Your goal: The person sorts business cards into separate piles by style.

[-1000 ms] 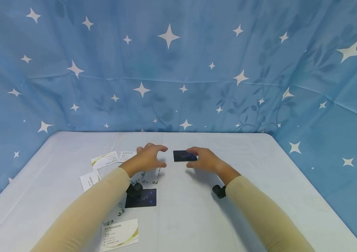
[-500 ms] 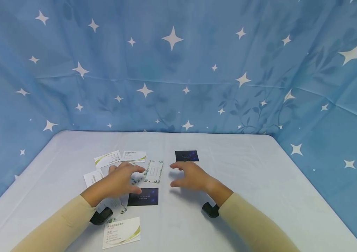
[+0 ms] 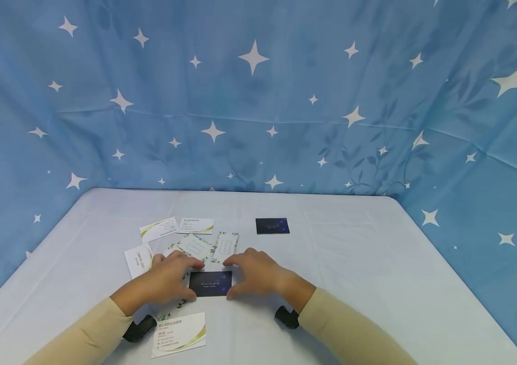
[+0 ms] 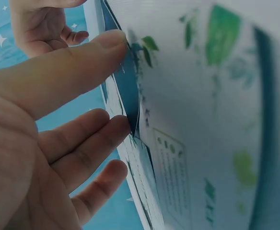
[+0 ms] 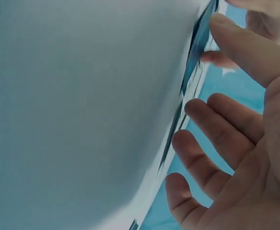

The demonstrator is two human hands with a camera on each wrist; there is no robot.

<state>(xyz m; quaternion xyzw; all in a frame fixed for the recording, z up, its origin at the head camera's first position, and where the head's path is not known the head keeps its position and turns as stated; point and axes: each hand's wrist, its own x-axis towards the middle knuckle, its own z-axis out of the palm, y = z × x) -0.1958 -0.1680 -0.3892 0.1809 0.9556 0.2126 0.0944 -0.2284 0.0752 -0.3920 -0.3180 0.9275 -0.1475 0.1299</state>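
A dark blue card (image 3: 210,284) with small print and glowing spots lies flat near the middle front of the table. My left hand (image 3: 164,279) is at its left end, thumb by the near corner, forefinger just past the far one. Facing it, my right hand (image 3: 258,274) has its thumb at the near right corner and its forefinger beyond the far edge. Both hands have loosely spread fingers. In the left wrist view the left thumb (image 4: 112,39) reaches the edge of the blue card (image 4: 126,88). A leaf-patterned white card (image 4: 178,129) lies beside it, partly under the left hand.
Another dark card (image 3: 272,226) lies farther back. Two leaf-bordered cards (image 3: 225,247) lie behind the hands. White cards with gold curves sit at the back left (image 3: 196,226), left (image 3: 138,261) and front (image 3: 179,334). A starry blue curtain (image 3: 258,101) hangs behind the white table (image 3: 354,263).
Both hands have come back toward the body and closer together, from the far middle of the table to either end of the near dark card. The cards keep their places.
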